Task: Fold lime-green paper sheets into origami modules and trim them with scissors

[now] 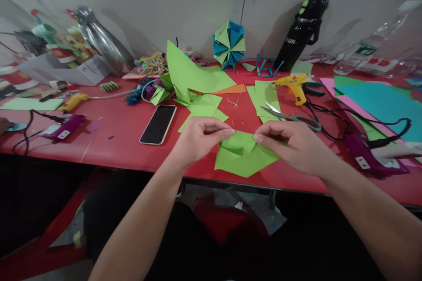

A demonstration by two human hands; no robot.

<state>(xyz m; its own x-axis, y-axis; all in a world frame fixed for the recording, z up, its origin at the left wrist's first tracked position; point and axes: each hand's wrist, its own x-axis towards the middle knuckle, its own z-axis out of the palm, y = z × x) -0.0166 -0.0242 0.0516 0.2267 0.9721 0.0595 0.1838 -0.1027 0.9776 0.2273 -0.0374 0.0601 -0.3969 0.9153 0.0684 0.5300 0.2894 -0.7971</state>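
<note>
Pinches the small green sheet [245, 164] at its far left corner with thumb and finger of the left hand [202, 138], and farther right along the far side with the right hand [293, 142]; grasps with both, probably to steady the raised crease from two sides. Lies between the hands, close to the near edge of the red surface [115, 156], likely for a clear view. Cannot tell about full contact beneath. Has green paper pieces [204, 107] spread just beyond, presumably within reach. Has scissors [286, 117] there too, blades over paper, handles just beyond the right hand, seemingly handy. Has the yellow glue gun [293, 85] farther back, perhaps out of the way. Has the phone [158, 125] lying left, apart from the sheet, apparently to leave elbow room.
</note>
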